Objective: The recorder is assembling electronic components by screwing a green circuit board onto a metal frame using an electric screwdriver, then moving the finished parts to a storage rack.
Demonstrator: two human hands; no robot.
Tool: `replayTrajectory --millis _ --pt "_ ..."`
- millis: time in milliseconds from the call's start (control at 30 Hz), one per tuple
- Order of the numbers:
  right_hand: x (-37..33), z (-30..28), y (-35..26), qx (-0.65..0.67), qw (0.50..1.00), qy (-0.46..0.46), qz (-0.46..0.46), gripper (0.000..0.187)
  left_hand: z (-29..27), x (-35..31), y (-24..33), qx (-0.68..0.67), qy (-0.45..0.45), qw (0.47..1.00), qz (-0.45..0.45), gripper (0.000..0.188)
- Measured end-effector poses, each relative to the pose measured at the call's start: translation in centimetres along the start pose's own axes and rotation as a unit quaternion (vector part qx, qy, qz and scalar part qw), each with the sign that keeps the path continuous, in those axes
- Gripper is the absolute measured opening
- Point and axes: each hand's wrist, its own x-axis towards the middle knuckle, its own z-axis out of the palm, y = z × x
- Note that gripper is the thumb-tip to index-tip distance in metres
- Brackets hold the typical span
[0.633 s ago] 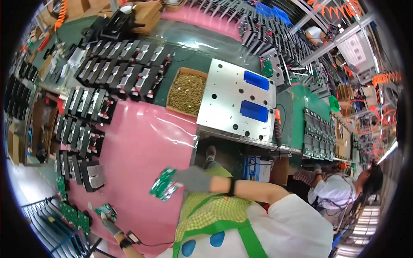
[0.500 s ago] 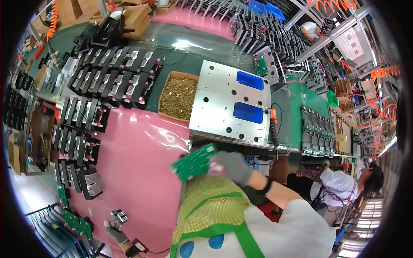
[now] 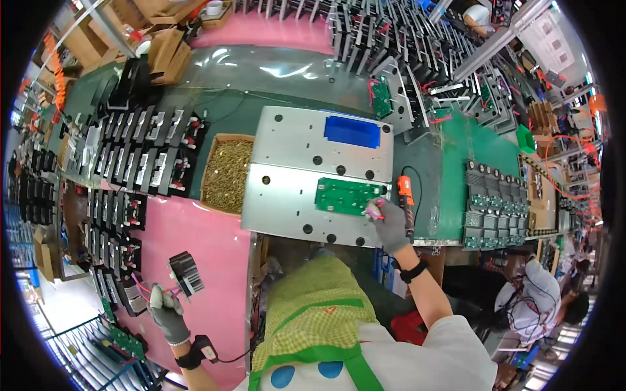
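A green circuit board (image 3: 347,196) lies on the nearer silver metal panel (image 3: 280,205), over where its blue patch was visible. My gloved right hand (image 3: 391,227) has its bare fingertips closed at the board's lower right corner. At the lower left, over the pink mat, my gloved left hand (image 3: 167,315) is closed on thin red wires (image 3: 149,287). These lead to a black finned heat sink (image 3: 186,274), which sits tilted beyond the fingers. The farther panel (image 3: 287,140) still shows a blue rectangle (image 3: 352,132).
A cardboard tray of small screws (image 3: 227,173) stands left of the panels. An orange-and-black electric screwdriver (image 3: 405,195) lies right of them. Rows of black heat sink modules (image 3: 140,153) fill the left side. Black units with boards (image 3: 495,205) stand at right, near another person (image 3: 531,303).
My right hand has carried the circuit board forward and right, from above my lap onto the nearer panel. My left hand has moved up the pink mat, along with the heat sink.
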Motion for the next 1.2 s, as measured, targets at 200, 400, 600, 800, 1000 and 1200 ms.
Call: replayTrajectory --millis 200,400,600,800,1000,1200 --pt "1.1 1.6 3.0 0.12 0.993 -0.006 0.003 0.019 9.2 0.1 1.7 -0.088 -0.043 0.994 -0.045 0.02" --pt "0.7 2.0 4.4 0.091 0.995 0.028 -0.033 0.012 15.2 -0.5 1.3 0.018 -0.053 0.996 -0.072 0.017" --pt "0.1 2.7 5.2 0.049 0.998 0.016 -0.024 0.021 19.5 0.8 1.3 0.071 -0.104 0.986 -0.107 0.022" --pt "0.5 3.2 5.5 0.137 0.989 0.009 0.06 0.002 22.0 2.0 1.5 0.091 -0.135 0.981 -0.108 0.022" --pt "0.7 -3.0 1.6 -0.061 0.977 -0.166 0.122 0.048 24.3 1.4 1.0 0.064 -0.124 0.985 -0.105 0.029" --pt "3.9 -8.9 -9.8 0.087 0.972 -0.213 0.041 0.067 30.3 -1.3 -0.6 0.124 -0.333 0.93 0.092 0.03"
